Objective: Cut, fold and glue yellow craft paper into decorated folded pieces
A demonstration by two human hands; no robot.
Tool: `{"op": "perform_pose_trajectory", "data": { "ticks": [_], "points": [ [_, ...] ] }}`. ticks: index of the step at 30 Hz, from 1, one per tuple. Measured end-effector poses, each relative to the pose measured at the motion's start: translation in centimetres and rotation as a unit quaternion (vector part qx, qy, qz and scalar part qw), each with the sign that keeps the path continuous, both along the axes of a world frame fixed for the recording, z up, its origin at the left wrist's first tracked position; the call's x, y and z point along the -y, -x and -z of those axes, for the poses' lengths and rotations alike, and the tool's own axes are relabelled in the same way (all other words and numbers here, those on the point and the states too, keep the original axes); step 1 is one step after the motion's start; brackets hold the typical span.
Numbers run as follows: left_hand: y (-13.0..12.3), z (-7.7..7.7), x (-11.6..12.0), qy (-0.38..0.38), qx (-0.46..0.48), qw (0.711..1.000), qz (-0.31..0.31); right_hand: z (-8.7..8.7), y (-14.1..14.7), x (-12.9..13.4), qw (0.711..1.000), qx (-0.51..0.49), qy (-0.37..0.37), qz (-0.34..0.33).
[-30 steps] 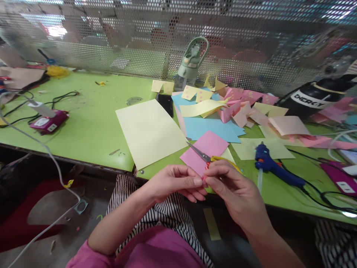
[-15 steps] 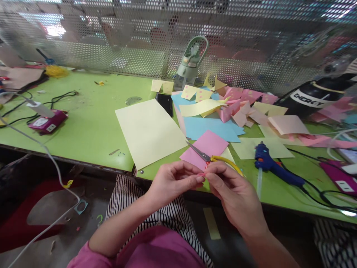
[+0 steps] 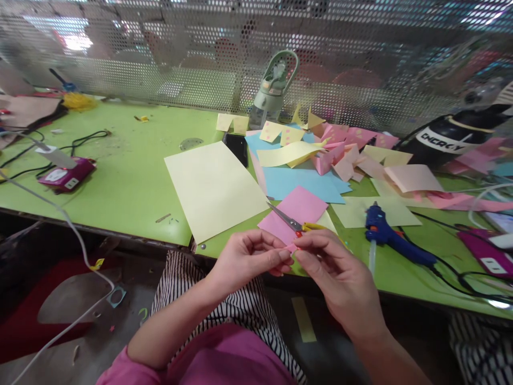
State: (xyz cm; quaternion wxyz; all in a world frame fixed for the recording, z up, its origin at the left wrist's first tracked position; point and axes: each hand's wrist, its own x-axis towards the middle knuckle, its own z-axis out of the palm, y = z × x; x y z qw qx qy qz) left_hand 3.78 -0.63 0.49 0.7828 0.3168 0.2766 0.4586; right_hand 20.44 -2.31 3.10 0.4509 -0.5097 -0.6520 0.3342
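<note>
Fingertips (image 3: 284, 255) of both my hands come together in the head view just above the front edge of the green table (image 3: 120, 171), around a small pink piece (image 3: 290, 248) they mostly hide. My left hand (image 3: 250, 259) has thumb and forefinger closed on it, the other fingers loosely curled. My right hand (image 3: 340, 275) has thumb and forefinger nearly together at the piece's other side; I cannot tell whether they grip it. Just beyond, near the front edge, scissors (image 3: 289, 218) lie across a pink sheet (image 3: 306, 203). Left of that lies a large pale yellow sheet (image 3: 214, 190). By the back edge stands a green-topped bottle (image 3: 269, 101), its contents unclear to me. Farther right, also toward the back, is a black container (image 3: 444, 136) lettered ENERGY; what it holds is hidden. A blue glue gun (image 3: 395, 243) with a clear stick rests near the front edge.
</note>
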Motion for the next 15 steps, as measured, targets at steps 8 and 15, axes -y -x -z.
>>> {"op": "perform_pose_trajectory", "data": {
  "ticks": [8,15],
  "points": [
    [-0.01,0.26,0.16,-0.003,0.002,1.0,-0.01,-0.06,0.11,0.12,0.998,0.04,-0.043,0.0],
    [-0.06,0.36,0.21,0.011,0.0,1.0,-0.015,0.28,0.11,0.41,0.976,0.129,-0.173,0.043]
  ]
}}
